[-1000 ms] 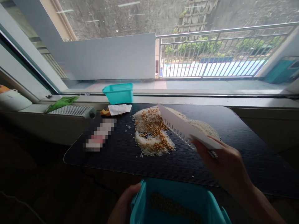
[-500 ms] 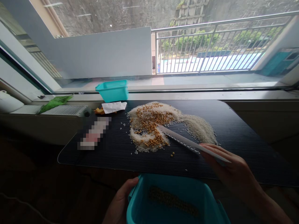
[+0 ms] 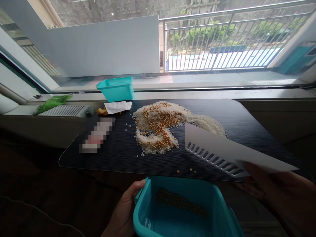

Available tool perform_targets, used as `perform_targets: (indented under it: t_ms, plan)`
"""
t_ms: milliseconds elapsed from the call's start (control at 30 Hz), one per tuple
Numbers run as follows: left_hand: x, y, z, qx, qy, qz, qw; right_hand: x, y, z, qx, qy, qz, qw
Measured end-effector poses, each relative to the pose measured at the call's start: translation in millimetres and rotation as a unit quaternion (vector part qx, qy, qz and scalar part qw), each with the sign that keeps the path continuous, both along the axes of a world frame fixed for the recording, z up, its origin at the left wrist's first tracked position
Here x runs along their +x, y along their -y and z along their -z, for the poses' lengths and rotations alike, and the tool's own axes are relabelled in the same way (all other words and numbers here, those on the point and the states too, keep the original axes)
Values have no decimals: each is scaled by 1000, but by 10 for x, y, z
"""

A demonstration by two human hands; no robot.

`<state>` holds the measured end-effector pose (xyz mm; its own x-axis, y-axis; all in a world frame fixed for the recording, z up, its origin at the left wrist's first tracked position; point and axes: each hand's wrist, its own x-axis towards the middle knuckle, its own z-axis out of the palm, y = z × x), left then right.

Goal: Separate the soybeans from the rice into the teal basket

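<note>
My left hand (image 3: 123,209) is closed on the left rim of a teal plastic bin (image 3: 158,227), held at the table's front edge. Dark greenish beans or grains (image 3: 181,202) lie along the bottom of the bin. A flat white plastic strip with slots along one edge (image 3: 212,148) is gripped in my right hand (image 3: 278,187), tilted above the right part of the table. Beyond it, a heap of white rice (image 3: 207,123) spreads over the tabletop, with yellow soybeans (image 3: 160,121) mixed through its left part. Two loose soybeans (image 3: 190,170) sit near the front edge.
The dark table (image 3: 113,161) stands against a window sill. A second teal bin (image 3: 118,90), a white paper (image 3: 118,107) and a blurred-out item (image 3: 98,135) are at the left. A green cloth (image 3: 53,103) lies on a white radiator-like unit (image 3: 65,111).
My right hand has drawn the white slotted strip back from the soybeans, toward me and rightward, turning its flat face to view. Two soybeans near the front edge have moved apart. My left hand keeps its hold.
</note>
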<state>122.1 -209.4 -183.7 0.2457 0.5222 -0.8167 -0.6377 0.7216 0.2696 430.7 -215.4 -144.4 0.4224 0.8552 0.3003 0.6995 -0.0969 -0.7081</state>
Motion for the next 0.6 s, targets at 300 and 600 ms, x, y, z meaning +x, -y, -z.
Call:
perform_targets:
  t_ms: [300, 600]
  plan:
    - [1, -16, 24, 17, -20, -6, 1000, -35, 157, -54, -47, -90, -46, 994]
    - [-23, -12, 36, 31, -24, -8, 999, 4, 54, 46, -51, -121, -82, 988]
